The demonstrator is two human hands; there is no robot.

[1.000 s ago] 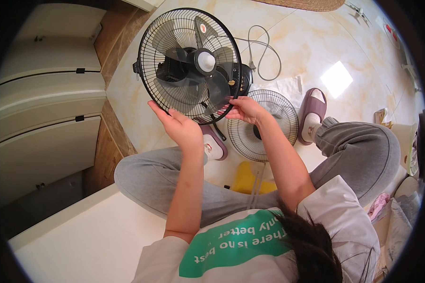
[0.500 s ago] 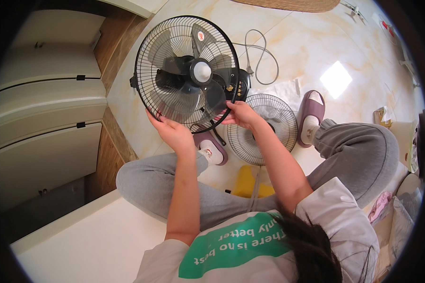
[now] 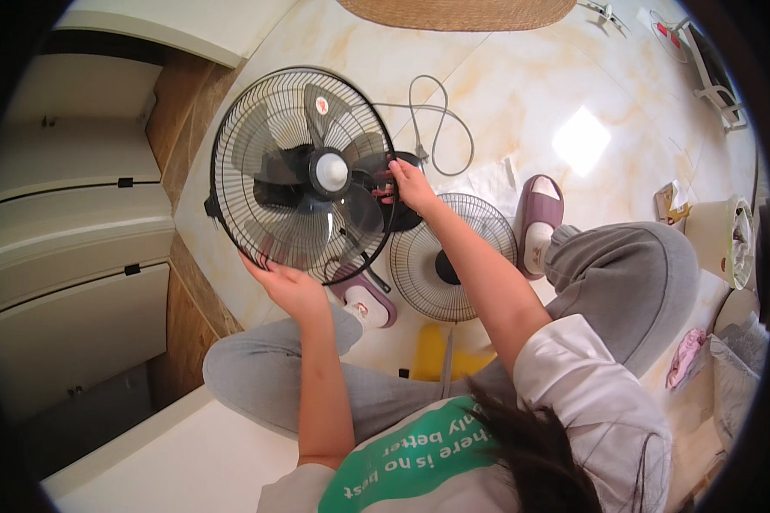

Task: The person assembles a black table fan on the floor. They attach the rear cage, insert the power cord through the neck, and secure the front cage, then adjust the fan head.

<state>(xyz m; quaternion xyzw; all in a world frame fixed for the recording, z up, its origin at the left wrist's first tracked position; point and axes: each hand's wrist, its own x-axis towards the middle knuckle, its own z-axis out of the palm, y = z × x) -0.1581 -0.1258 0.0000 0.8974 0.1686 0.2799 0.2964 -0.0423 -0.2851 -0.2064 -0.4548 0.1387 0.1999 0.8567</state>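
Note:
An electric fan (image 3: pixel 328 171) stands before me with its dark see-through blades and white hub cap uncovered inside a black wire rear grille (image 3: pixel 231 137). My left hand (image 3: pixel 287 291) is closed on the grille's lower rim, its fingertips partly behind the wires. On the right side of the rim, my right hand (image 3: pixel 412 184) grips with its fingers curled around the edge. Part of the black fan base (image 3: pixel 408 218) shows behind the grille; the rest is hidden. A separate round wire front guard (image 3: pixel 453 256) lies on the floor, under my right forearm.
A grey power cord (image 3: pixel 469 137) loops on the marbled floor beyond the fan. Cabinets (image 3: pixel 77 299) line the left side. My feet, in purple slippers (image 3: pixel 543 209), flank the loose guard. A yellow object (image 3: pixel 432 350) lies between my legs. A bin (image 3: pixel 719 239) stands at the right.
My right hand has moved up along the rim, from its lower right to its right side. My left hand stays at the lower rim. The whole view has shifted somewhat.

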